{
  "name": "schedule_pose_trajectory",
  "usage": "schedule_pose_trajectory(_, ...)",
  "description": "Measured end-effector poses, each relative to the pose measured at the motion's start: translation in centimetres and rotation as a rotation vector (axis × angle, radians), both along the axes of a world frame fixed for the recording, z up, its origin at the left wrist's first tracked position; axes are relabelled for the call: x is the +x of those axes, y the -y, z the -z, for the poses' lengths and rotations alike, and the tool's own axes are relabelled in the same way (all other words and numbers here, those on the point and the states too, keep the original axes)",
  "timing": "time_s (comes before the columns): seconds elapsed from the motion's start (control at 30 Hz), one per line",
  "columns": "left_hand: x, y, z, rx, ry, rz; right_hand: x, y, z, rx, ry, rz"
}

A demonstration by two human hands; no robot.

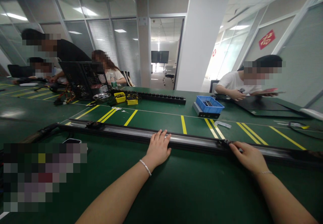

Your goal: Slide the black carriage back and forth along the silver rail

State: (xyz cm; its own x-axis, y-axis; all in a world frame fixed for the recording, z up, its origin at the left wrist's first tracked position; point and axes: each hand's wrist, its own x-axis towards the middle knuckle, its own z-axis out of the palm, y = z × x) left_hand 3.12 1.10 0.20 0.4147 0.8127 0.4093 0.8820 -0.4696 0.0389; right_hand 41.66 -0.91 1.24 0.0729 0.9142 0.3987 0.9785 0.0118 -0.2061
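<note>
A long black rail with a shiny silver channel [131, 133] lies across the green table in front of me. My left hand [159, 147] rests on it near the middle, fingers stretched out and slightly spread over the channel. Farther right, my right hand [248, 155] pinches a small black part [224, 143] that sits on the rail; the fingertips partly hide it. Toward the rail's left end sits another small black piece [95, 124].
Beyond the rail stand a blue bin [210, 104] on a metal box, yellow trays [120, 97], a long black socket strip [161, 98] and an open computer case [83, 79]. A phone [72, 141] lies left. A person [249, 79] works at right; others sit or lean at left.
</note>
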Motion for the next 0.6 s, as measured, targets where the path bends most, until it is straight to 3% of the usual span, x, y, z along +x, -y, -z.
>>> schedule_pose_trajectory(0.6, -0.01, 0.07, -0.03, -0.009, -0.016, -0.002, -0.18, 0.13, 0.44, 0.118, 0.046, -0.064)
